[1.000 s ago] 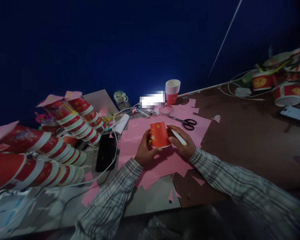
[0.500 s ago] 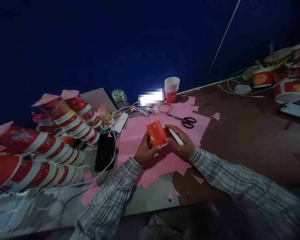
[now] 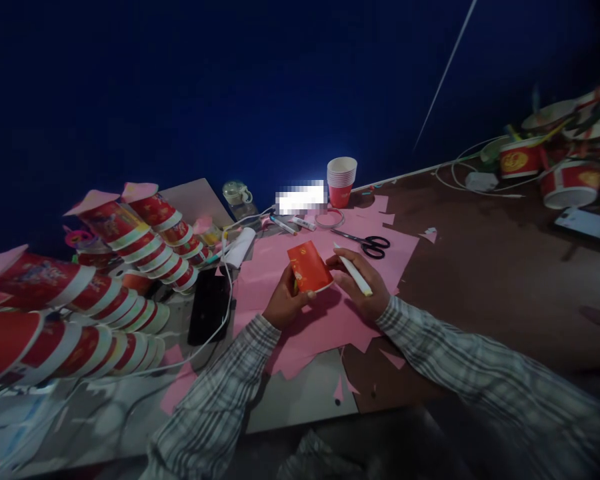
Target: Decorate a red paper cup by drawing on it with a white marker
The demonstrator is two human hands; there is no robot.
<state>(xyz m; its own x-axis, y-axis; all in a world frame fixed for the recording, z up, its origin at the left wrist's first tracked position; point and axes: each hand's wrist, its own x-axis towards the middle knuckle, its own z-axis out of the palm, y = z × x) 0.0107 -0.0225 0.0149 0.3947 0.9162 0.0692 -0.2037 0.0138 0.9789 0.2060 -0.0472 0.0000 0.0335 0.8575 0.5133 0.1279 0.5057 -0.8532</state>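
A red paper cup [image 3: 309, 267] with gold print lies on its side in my left hand [image 3: 286, 298], whose fingers wrap its lower left. My right hand [image 3: 363, 283] is closed around a white marker [image 3: 353, 272] that slants across the fingers. Its fingertips are close to the cup's right edge; whether they touch it I cannot tell. Both hands are above pink paper sheets [image 3: 270, 263] with jagged cut edges. Black-handled scissors [image 3: 373, 245] rest on the paper beyond my right hand.
Tall stacks of red cups [image 3: 145, 247], several topped with pink paper, fill the left side. A black phone [image 3: 209, 307] is crossed by a white cable. A cup stack [image 3: 341, 181], pens [image 3: 284, 225] and a glass jar [image 3: 237, 195] stand or lie at the back. Cups holding tools [image 3: 520, 159] are far right.
My right hand with the marker has drawn slightly away from the cup's right side. The cup has shifted a little left in my left hand, and the view has moved slightly.
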